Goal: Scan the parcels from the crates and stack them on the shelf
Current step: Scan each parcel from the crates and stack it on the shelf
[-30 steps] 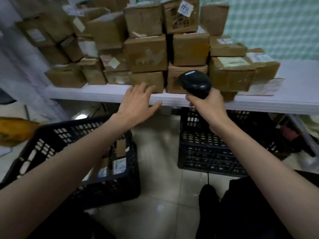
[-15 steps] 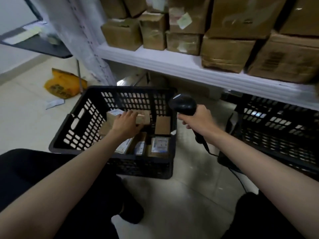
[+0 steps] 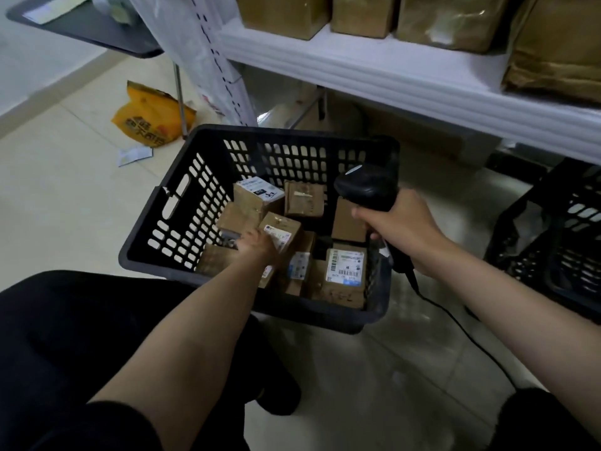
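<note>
A black slotted crate [image 3: 182, 203] on the floor holds several small cardboard parcels with white labels. Inside it, my left hand [image 3: 257, 247] grips one small brown parcel [image 3: 282, 231] whose label faces up. My right hand [image 3: 400, 227] is closed around the handle of a black barcode scanner [image 3: 366, 188], held over the crate's right side with its head pointing toward the parcels. A larger labelled parcel [image 3: 345, 271] lies at the crate's near right corner. The white shelf [image 3: 390, 73] above carries stacked brown boxes [image 3: 283, 13].
A second black crate [image 3: 566, 236] stands at the right under the shelf. The scanner's cable [image 3: 461, 333] trails across the tiled floor. A yellow bag [image 3: 153, 118] and a paper scrap lie at the left, by a dark table's leg. My dark-clothed knees fill the bottom.
My view dropped from the shelf to the left crate. My left hand went from the shelf edge down into the crate and closed on a small parcel; the scanner came down with it.
</note>
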